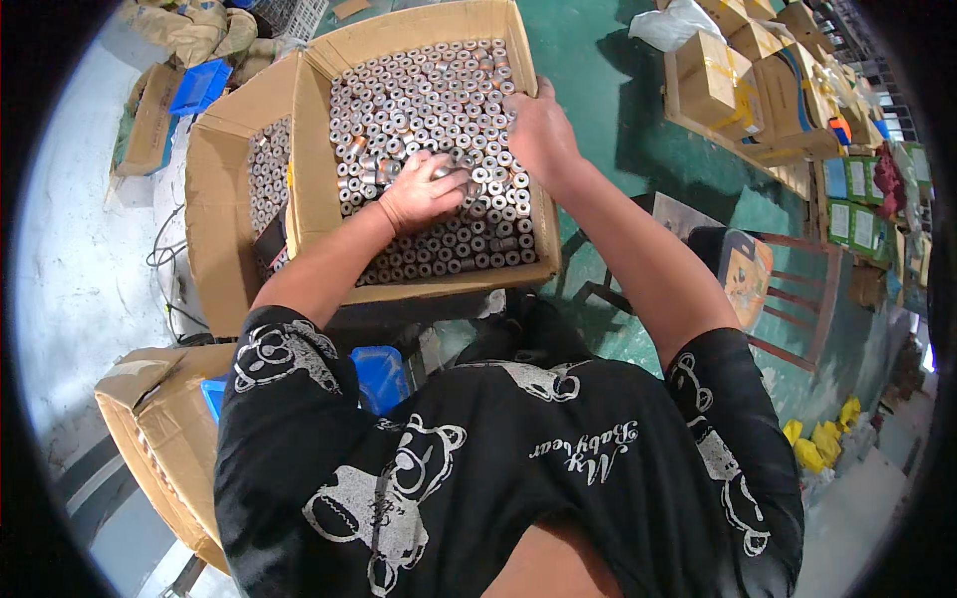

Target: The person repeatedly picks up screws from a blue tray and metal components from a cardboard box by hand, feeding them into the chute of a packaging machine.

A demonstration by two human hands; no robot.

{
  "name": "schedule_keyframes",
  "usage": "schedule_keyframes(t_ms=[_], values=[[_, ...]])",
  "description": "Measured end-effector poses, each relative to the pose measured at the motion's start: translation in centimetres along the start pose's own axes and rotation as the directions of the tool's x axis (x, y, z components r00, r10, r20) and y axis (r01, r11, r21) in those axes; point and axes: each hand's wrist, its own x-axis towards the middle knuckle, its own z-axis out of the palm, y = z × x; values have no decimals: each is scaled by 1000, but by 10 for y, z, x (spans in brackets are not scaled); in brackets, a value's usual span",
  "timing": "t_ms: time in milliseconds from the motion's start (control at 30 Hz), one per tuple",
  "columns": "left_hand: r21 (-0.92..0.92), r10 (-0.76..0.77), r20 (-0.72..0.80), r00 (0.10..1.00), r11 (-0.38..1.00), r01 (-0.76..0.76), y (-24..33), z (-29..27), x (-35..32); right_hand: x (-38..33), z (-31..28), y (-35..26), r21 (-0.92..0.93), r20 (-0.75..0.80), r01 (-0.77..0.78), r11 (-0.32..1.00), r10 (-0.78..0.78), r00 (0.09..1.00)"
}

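An open cardboard box (419, 28) is filled with short metal cylinders (419, 108), each with a round hole in its end. Most stand upright in close rows; several lie on their sides near the middle. My left hand (427, 192) is over the middle of the box, its fingers curled round a few of these cylinders. How many it holds is hidden by the fingers. My right hand (543, 132) is closed over the box's right wall, near the far corner, with the fingertips at the inner side.
A second cardboard box (217, 199) with similar cylinders adjoins on the left. Nearer me are another carton (164, 429) and a blue bin (381, 377). On the right stand a wooden chair (788, 289) and stacked cartons (713, 85). Yellow bags (822, 444) lie on the green floor.
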Motion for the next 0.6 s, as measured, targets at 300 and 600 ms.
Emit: schedule_keyframes(t_ms=[300, 600], values=[[-5, -110, -38, 993, 994, 110, 10, -5, -6, -2, -7, -6, -77, 24, -9, 997, 11, 1000], [127, -544, -55, 837, 828, 546, -22, 3, -15, -3, -12, -9, -61, 30, -21, 998, 23, 999]])
